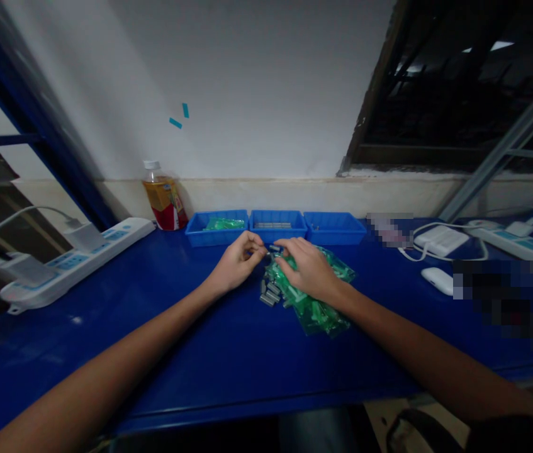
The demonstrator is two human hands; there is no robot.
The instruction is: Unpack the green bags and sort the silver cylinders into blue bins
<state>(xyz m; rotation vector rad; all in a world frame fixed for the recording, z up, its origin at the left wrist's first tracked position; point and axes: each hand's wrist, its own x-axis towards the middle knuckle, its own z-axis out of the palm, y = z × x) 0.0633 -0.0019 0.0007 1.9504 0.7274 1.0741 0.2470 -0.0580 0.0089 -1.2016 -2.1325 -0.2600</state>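
Note:
Above the blue table my left hand (240, 261) is closed, thumb and fingertips together. Whatever sits between those tips is too small to make out. My right hand (311, 269) rests over a pile of green plastic bags (318, 314), its thumb and forefinger apart, with nothing visible held between them. Small grey metal pieces (270, 294) lie loose along the left side of the pile, below and between the two hands. Part of the pile is hidden under my right hand and forearm.
Three blue bins line the wall: the left bin (216, 237) holds green bags, the middle bin (279, 217) metal pieces, the right bin (336, 237) a few small bits. A drink bottle (165, 198), power strips (77, 261), a white charger (442, 240) and a white case (437, 280) flank them.

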